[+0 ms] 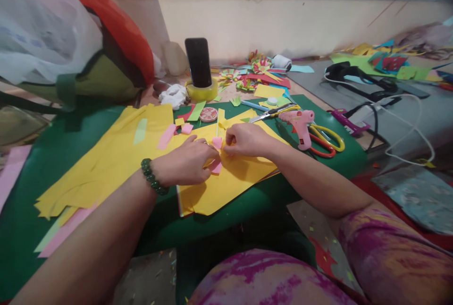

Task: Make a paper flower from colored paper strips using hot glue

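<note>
Patterned shirt (269, 280) — pink paper (217, 142) between left hand (186, 162) and right hand (248, 139).

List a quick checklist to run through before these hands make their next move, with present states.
1. Left hand and right hand both in view over the central yellow paper: ok.
2. Small pink paper piece visible between the hands: ok.
3. Firm finger grip on that piece: cannot tell; fingertips partly hidden.
4. Pink glue gun apart from both hands: ok.
5. Glue gun cool: cannot tell.
6. Left-side yellow paper free of strips: not ok; a pale green strip lies on it.
</note>
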Tool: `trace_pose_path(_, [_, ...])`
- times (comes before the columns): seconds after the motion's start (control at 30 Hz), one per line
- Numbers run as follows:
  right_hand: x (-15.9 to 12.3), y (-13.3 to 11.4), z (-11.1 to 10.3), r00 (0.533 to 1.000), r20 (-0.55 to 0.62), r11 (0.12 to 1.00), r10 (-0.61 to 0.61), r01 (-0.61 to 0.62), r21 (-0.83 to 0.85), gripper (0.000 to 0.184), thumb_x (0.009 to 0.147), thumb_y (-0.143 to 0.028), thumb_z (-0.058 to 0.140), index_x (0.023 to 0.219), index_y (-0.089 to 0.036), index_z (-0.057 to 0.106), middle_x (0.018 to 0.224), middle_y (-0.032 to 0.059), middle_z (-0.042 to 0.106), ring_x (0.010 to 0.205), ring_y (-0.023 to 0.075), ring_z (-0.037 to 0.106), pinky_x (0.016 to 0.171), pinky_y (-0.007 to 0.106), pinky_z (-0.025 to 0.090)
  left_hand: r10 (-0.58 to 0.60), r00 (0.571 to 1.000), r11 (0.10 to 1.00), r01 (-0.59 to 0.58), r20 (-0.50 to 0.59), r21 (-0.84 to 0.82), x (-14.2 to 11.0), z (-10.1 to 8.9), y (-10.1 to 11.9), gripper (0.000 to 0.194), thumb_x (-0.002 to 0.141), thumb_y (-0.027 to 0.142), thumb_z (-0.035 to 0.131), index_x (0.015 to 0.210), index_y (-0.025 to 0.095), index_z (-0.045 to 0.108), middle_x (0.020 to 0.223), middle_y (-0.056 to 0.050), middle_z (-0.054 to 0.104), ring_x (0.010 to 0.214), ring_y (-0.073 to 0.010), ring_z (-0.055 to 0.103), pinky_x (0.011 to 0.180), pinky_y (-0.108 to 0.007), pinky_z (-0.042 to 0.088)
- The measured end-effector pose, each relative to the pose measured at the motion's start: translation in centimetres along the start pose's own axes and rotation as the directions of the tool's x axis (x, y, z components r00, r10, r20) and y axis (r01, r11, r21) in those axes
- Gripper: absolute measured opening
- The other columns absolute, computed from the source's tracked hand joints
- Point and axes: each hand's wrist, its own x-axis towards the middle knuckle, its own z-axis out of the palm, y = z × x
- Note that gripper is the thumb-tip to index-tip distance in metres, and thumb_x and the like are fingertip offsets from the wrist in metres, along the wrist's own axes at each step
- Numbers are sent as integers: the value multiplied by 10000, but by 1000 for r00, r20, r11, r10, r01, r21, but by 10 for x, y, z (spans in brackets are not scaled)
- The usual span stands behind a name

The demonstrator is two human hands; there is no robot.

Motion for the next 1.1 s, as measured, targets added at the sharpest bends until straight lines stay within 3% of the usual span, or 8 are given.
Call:
trace_pose_path(0.17, [1,0,-1,999,46,999,26,-25,-31,176,780,-310,618,747,-178,731,754,51,709,645,140,546,527,271,260,-9,1000,1000,9,16,2,0,0,0,247,754,198,535,898,245,730,918,-53,734,953,-254,607,952,-415,359])
trace_pose_path(0.43, [4,1,2,999,9,999,41,-41,5,153,755,-278,624,713,-179,733,703,53,695,613,143,539,520,276,268,-19,1000,999,20,8,-25,0,-1,2,252,753,217,524,892,246,732,908,-63,730,952,-262,602,962,-430,364])
trace_pose_path(0.87, [6,0,3,995,2,995,96,-96,23,134,723,-271,660,737,-199,772,716,47,704,628,148,555,531,271,279,-12,1000,1000,12,-6,-24,1,1,2,223,753,215,537,861,245,730,894,-63,729,933,-263,597,957,-435,359])
trace_pose_path(1.1, [5,2,3,998,4,998,59,-59,16,178,739,-301,619,662,-183,728,640,45,658,583,134,501,527,276,257,-16,1000,1000,16,9,-14,0,-1,3,228,748,206,538,872,243,726,894,-64,727,956,-266,594,960,-435,355])
